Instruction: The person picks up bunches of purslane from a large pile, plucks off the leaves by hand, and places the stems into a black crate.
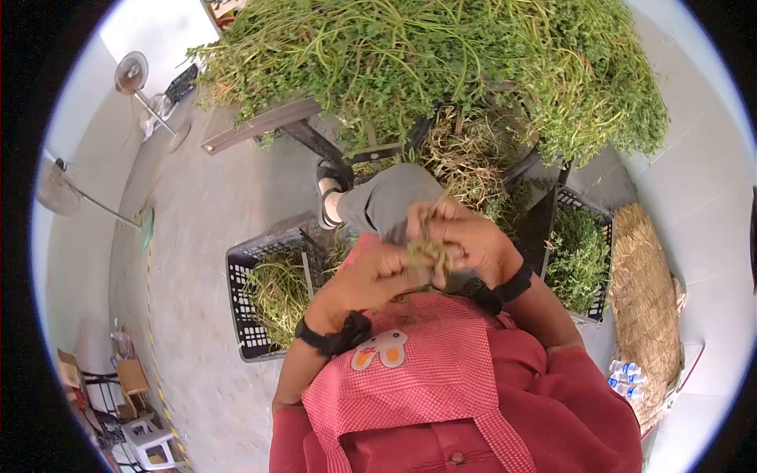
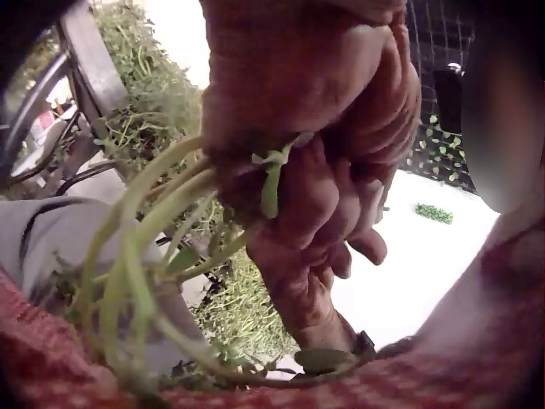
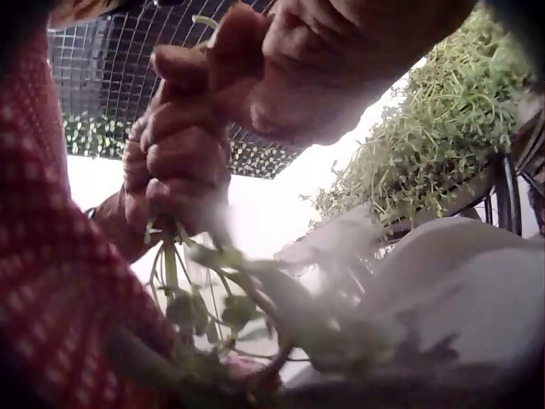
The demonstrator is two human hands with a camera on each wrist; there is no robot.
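In front of a red checked apron, both hands meet over the lap, blurred in the head view. My left hand (image 1: 374,280) curls its fingers round a small bunch of leafy green stems (image 2: 128,256); the stems hang below that fist in the right wrist view. Right against it, my right hand (image 1: 477,244) has its fingers bent and pinches the same bunch, with a short stem end (image 3: 204,20) showing by its fingertips. Ahead of the hands, a big heap of leafy green plants (image 1: 410,63) covers a raised stand (image 1: 260,126).
A black crate (image 1: 256,347) with stems stands at the left, another crate (image 1: 607,236) with greens at the right. Under the stand lies a pile of drier stems (image 1: 469,158). A straw roll (image 1: 646,299), water bottles (image 1: 627,378), pedestal fans (image 1: 132,72) and a white stool (image 1: 150,441) stand around.
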